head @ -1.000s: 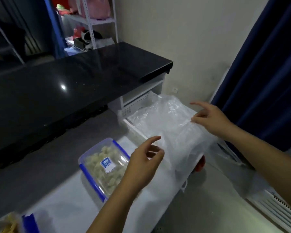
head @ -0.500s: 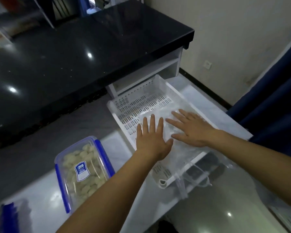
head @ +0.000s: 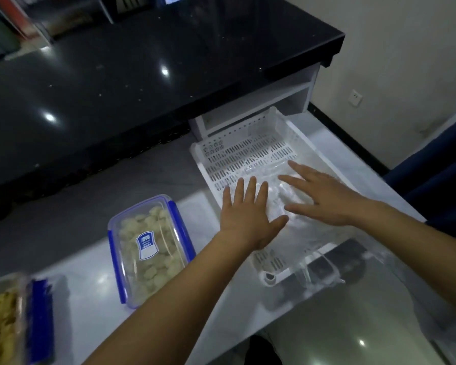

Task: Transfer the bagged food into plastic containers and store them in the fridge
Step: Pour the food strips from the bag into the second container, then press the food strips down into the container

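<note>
Both hands, left [head: 248,217] and right [head: 324,198], press flat and splayed on the emptied plastic bag [head: 287,204] in the white slotted basket [head: 248,151]; judged next: carry the lidded container [head: 149,248] fridgeward.

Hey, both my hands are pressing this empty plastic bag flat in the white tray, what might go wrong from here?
The slotted white tray juts past the counter's near edge, so pressing there may tip it. The thin plastic bag under your left hand and right hand may spring up once released.
</note>
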